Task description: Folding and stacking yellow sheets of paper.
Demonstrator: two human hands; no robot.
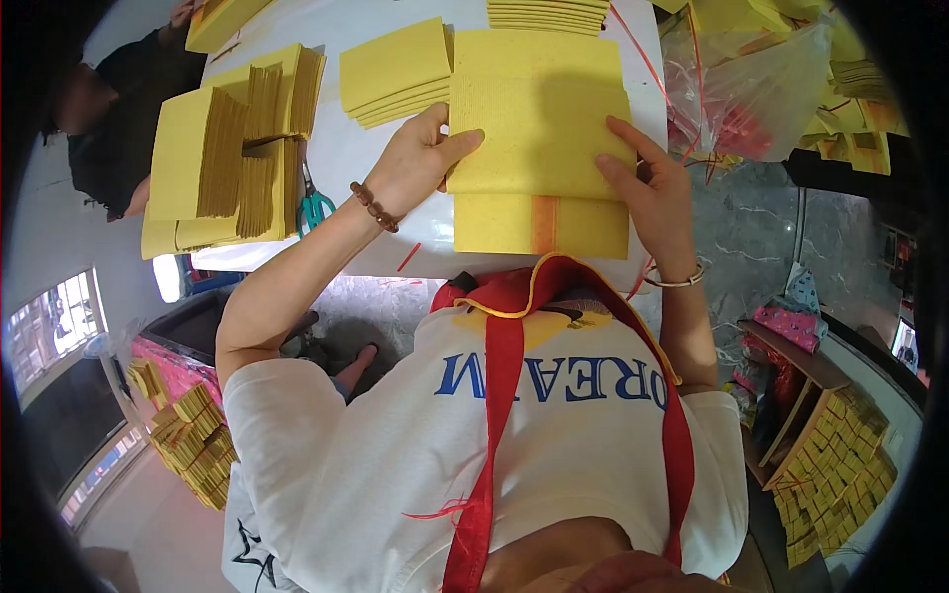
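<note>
A wide yellow paper sheet (539, 114) lies before me at the table's front edge. Beneath its lower edge another yellow paper (484, 225) shows, with an orange stripe (544, 223) across it. My left hand (420, 153) grips the sheet's left edge, thumb on top and the other fingers partly hidden. At the right edge, my right hand (652, 188) pinches the paper between thumb and fingers. To the left, a fanned pile of folded yellow paper (395, 74) sits close to the sheet.
Teal-handled scissors (314, 211) lie beside thick yellow paper stacks (198, 148) on the white table (346, 247). A clear plastic bag (751, 89) hangs at the right. Another person in dark clothing (138, 119) is at the far left. Yellow bundles (193, 435) stand lower left.
</note>
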